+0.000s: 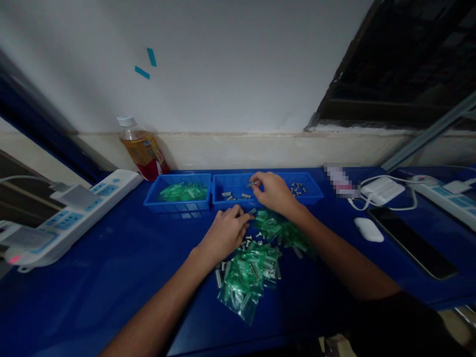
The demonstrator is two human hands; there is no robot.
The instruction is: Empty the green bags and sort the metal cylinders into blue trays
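Over the blue divided tray, my right hand pinches a small metal piece between thumb and fingertips; its exact kind is too blurred to tell. Beneath that hand lie several short metal cylinders, with small screws at the tray's right end. My left hand rests on the table in front of the tray, fingers curled together. A small grey piece touches its fingertips, but its shape is unclear. Just right of it lie loose screws and a heap of clear bags with green plastic pieces.
A second blue bin holds green pieces at the left. Behind it stands a drink bottle. Power strips flank both sides. A phone, a white earbud case and a charger with cable lie at the right.
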